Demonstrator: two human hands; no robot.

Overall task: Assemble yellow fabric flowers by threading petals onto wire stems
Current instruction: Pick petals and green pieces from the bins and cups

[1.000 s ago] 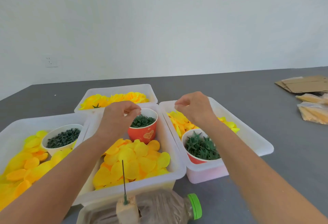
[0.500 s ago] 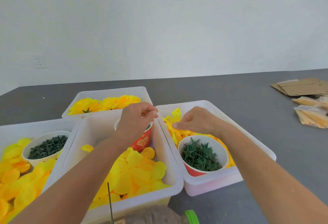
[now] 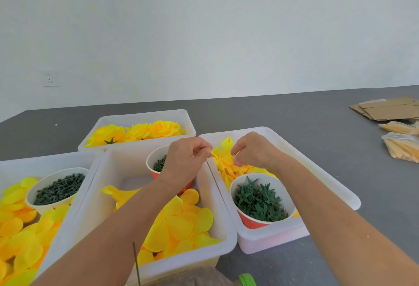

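Gathering parts, I judge: my right hand [image 3: 254, 149] pinches a yellow petal [image 3: 223, 157] in the right bin [image 3: 317, 165]. My left hand [image 3: 187, 161] has fingers curled together, contents unclear. Next, carry both to the wire stem [image 3: 136, 263] below.

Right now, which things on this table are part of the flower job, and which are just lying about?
Part of the job:
- petals in the right bin, which the right hand is picking at
- left hand, fingers curled
- cup of green star pieces
- loose petals in the middle bin
- wire stem
- finished flowers

Lying about:
- flattened cardboard
- plastic bags
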